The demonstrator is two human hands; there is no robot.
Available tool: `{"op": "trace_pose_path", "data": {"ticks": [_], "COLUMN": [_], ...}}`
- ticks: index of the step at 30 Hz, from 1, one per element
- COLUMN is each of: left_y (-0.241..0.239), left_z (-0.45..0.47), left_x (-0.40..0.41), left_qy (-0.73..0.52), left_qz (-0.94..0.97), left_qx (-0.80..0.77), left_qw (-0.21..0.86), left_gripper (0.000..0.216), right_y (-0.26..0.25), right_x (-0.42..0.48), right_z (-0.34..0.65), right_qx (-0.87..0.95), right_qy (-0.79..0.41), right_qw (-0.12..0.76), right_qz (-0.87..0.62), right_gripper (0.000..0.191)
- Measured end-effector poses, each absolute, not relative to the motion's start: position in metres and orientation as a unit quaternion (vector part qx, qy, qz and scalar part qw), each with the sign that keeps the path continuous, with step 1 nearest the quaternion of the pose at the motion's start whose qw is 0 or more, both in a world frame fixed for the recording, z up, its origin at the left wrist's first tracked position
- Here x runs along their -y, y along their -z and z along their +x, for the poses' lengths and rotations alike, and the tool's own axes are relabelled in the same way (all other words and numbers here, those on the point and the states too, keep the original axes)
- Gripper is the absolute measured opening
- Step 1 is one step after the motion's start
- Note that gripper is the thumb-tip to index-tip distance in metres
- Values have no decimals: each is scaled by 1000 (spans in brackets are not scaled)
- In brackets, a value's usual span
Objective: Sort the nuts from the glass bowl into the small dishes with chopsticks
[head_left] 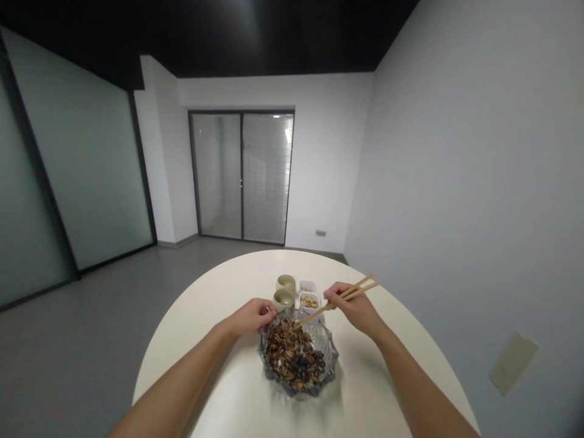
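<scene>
Head view, the only one: round pale table [182, 331], glass bowl [332, 353] near its middle, right in front of the person. Bowl has a heap of striped seeds [285, 344] on the left and near side, with a clump of darker pieces [301, 360] among them; bare glass shows at the right.

Right hand [347, 302]: closed around a pair of chopsticks [322, 309], back ends sticking out past the hand, front ends down at the far edge of the seeds. Too small to tell whether the tips pinch anything.

Left hand [256, 316]: fingers curled at the bowl's far-left edge, seemingly touching it. Can't tell if it pinches the rim or just rests there.

Just beyond the bowl: two cups, near cup [283, 298] and far cup [286, 282], standing one behind the other; right of them, near dish [309, 301] with pale nuts and far dish [308, 285], contents unclear.

Step in hand, judged: working chopsticks among the seeds, left hand likely steadying the bowl. Next move would call for tips closing squarely on one small piece, with the bowl kept still.
</scene>
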State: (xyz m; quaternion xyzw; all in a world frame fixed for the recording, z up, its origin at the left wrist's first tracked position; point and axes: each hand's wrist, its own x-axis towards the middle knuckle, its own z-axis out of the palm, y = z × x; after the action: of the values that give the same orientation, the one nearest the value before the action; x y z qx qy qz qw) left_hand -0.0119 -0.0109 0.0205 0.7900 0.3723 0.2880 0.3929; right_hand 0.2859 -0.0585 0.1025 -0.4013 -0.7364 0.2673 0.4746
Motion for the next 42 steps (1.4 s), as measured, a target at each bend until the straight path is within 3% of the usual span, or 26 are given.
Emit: {"op": "trace_pose_path", "data": {"ticks": [13,23,33,42], "left_y": [-19,-16,-20,-21], "left_z": [-11,-12,-12,-14], "left_x": [10,9,11,11], "left_qy": [-283,-282,-287,-292], "left_qz": [788,790,787,790], "left_qx": [-378,-372,-377,-376], "left_qw": [395,397,395,387], "left_gripper": [30,33,35,27], "right_y": [-95,-96,-93,-95], "right_x": [56,60,52,38], "right_z": [283,279,284,286], "right_qx": [725,728,718,679], "right_qy": [-353,-355,-343,-314], "right_qw": [442,432,468,535], "right_qz": [-393,-396,-384,-393], "right_gripper": [36,35,31,38]}}
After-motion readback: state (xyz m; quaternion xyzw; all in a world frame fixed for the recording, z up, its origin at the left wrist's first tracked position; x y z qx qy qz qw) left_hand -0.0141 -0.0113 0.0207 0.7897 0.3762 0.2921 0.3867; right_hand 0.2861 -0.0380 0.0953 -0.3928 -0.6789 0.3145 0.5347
